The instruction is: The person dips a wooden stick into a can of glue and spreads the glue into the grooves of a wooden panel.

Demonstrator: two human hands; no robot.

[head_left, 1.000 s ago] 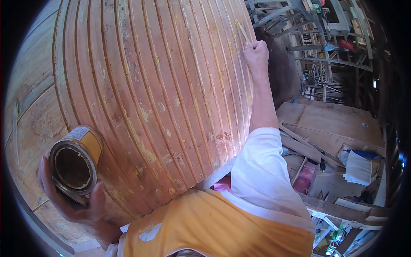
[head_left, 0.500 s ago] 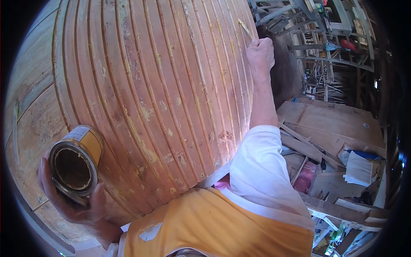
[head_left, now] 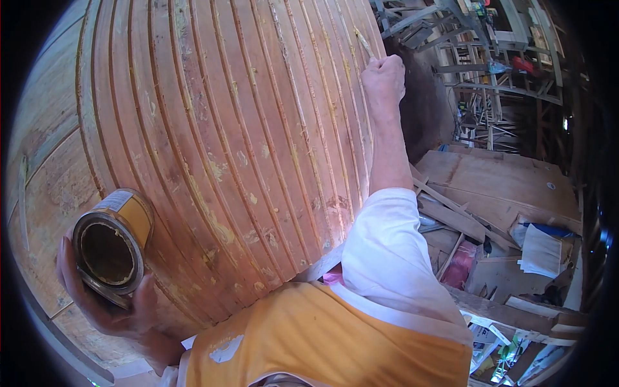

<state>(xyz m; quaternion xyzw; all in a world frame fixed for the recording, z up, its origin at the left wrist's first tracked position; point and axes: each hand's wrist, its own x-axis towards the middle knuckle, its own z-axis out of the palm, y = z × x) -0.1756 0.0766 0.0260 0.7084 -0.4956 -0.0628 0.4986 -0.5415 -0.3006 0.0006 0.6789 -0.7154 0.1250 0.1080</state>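
My left hand [head_left: 106, 316] is wrapped around an open metal can [head_left: 138, 213] with a yellow and white label. The can is tipped toward me, so its dark inside and the yellowish smears around its rim show. Far up the grooved wooden panel [head_left: 258, 129], my right hand [head_left: 385, 76] is closed on a slim brush-like tool [head_left: 363, 42] with a pale yellow tip. That tip lies at a groove near the panel's right edge. Yellowish filler-like patches mark many grooves and the wood between them.
Plain wooden boards [head_left: 51, 180] lie along the left. To the right are a large flat wooden sheet [head_left: 503, 180], loose wood strips [head_left: 451, 219], a white paper [head_left: 540, 251] and a pink bundle [head_left: 459, 264]. Stacked timber frames [head_left: 490, 97] stand further back.
My right hand and the tool have shifted slightly left and up in view, and the panel's grooves also sit slightly further left. My left hand and the can have barely moved.
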